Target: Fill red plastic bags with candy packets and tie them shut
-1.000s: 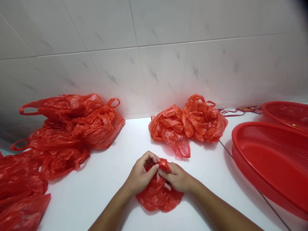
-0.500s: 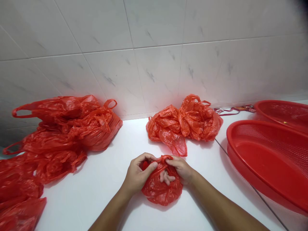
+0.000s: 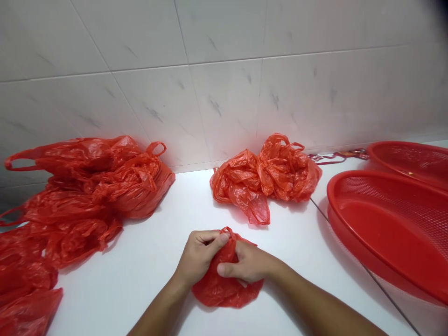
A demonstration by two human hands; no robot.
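A crumpled red plastic bag (image 3: pixel 220 289) lies bunched into a small bundle on the white counter (image 3: pixel 150 261) in front of me. My left hand (image 3: pixel 198 256) pinches its top, thumb against fingers, where a small loop of plastic sticks up. My right hand (image 3: pixel 245 263) is closed over the bundle's right side, thumb pointing left across it. Both hands press the bag down against the counter.
A heap of loose red bags (image 3: pixel 87 186) spreads along the left wall and down the left edge. Two bunched red bags (image 3: pixel 266 175) sit against the tiled wall behind my hands. Two red plastic baskets (image 3: pixel 388 224) stand at the right.
My right hand has turned over and closed on top of the bundle, its fingers no longer tucked inside. The bag is squeezed tighter. The view has shifted slightly to the right.
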